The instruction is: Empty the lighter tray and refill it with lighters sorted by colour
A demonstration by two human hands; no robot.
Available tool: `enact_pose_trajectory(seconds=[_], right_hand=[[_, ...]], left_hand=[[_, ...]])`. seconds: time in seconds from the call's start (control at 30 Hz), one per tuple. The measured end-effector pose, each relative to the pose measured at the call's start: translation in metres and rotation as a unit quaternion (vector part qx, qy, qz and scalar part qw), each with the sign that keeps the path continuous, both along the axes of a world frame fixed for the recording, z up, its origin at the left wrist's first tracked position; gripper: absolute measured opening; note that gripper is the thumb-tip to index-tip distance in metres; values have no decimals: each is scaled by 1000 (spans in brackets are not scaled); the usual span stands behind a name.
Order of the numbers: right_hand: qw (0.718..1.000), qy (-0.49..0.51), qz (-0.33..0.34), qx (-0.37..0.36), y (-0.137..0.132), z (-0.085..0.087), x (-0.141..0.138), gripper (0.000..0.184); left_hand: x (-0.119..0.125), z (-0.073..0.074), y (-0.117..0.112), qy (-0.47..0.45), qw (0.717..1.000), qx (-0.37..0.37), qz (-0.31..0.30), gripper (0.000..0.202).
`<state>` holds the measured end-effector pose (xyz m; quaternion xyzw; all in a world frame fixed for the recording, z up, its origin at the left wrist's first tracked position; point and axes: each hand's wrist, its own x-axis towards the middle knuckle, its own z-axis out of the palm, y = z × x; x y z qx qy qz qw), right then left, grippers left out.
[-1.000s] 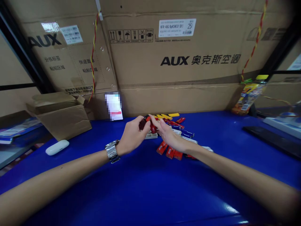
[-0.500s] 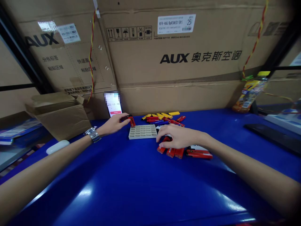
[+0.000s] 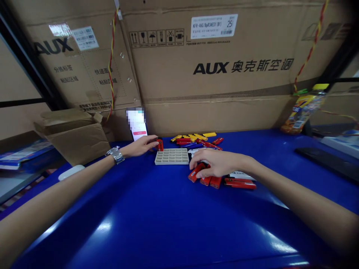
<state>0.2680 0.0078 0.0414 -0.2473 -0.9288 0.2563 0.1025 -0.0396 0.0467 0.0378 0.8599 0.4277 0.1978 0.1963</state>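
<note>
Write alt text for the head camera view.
A bare left hand touches an upright red disposable lighter beside a beige plastic grid tray, while the bare right hand sits over scattered red lighters on a glossy blue table. Brown cardboard AUX air-conditioner cartons stand behind.

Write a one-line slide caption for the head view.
Left hand at a red lighter beside a beige grid tray; right hand over scattered red lighters on a blue table.
</note>
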Motion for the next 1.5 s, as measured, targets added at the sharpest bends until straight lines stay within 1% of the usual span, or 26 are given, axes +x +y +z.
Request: enact_pose_trajectory(seconds=[0.07,0.17,0.23,0.33,0.43,0.5,0.53,0.57,0.6,0.63,0.7,0.73,0.77,0.83,0.87,0.9,0.97,1.03,1.07,1.1,1.17,1.23,1.27,1.33,1.43,1.5], right_hand=[[1000,-1,7,6,1,-3,0,13],[1000,15,-5,22,0,-3,-2,7],[999,27,-24,25,-4,-1,-5,10],[997,43,-55,28,-9,4,-9,16],[991,56,-94,77,-9,6,-11,22],[984,70,-117,111,-6,5,-12,23],[982,81,-125,119,-5,4,-12,23],[980,92,-129,120,-4,4,-12,23],[980,101,-129,117,-3,3,-12,22],[980,107,-126,109,-3,2,-12,21],[982,116,-119,89,-2,-2,-13,18],[983,122,-117,77,-2,-4,-13,17],[983,131,-116,63,-2,-6,-14,16],[981,154,-114,27,0,-12,-15,16],[979,167,-114,8,0,-14,-15,17],[977,178,-114,-13,1,-16,-15,18],[972,197,-112,-54,1,-17,-16,21],[970,211,-104,-62,1,-15,-16,25],[971,211,-106,-39,0,-14,-16,28],[973,202,-111,3,-1,-12,-16,31],[975,155,-113,111,-2,-11,-15,36],[976,83,-76,186,-2,-13,-15,36],[977,52,-49,202,-1,-15,-15,34],[978,13,-11,208,1,-19,-15,30],[979,5,-16,204,5,-23,-16,31],[979,10,-24,204,6,-25,-15,31]], left_hand=[[1,-11,0,-25,999,20,16,28],[3,-22,0,-17,997,71,38,28],[7,-24,0,-12,994,93,52,27],[15,-24,-2,-13,992,102,68,27],[23,-24,-6,-2,992,95,77,28],[26,-25,-10,-1,991,110,78,31],[28,-24,-14,-7,987,137,84,37],[31,-24,-18,-17,980,178,90,45],[34,-22,-22,-28,968,227,99,49],[37,-20,-27,-40,956,271,106,48],[48,-15,-39,-44,946,309,88,38],[54,-11,-46,-40,950,302,62,33],[61,-8,-52,-40,961,272,29,30],[74,-3,-63,-19,985,164,-50,29],[80,-2,-67,-8,990,124,-72,31],[84,-2,-69,-7,992,101,-71,34],[88,-3,-70,-23,994,86,-69,37],[86,-5,-67,-47,992,94,-66,28],[85,-7,-66,-60,992,97,-56,21],[83,-8,-64,-75,992,98,-39,16],[79,-12,-62,-127,989,81,2,14],[77,-17,-62,-209,976,45,27,15],[77,-19,-62,-255,966,29,32,15],[78,-24,-64,-332,942,6,46,18],[81,-28,-65,-412,909,-22,60,26],[82,-28,-65,-440,893,-67,64,36]])
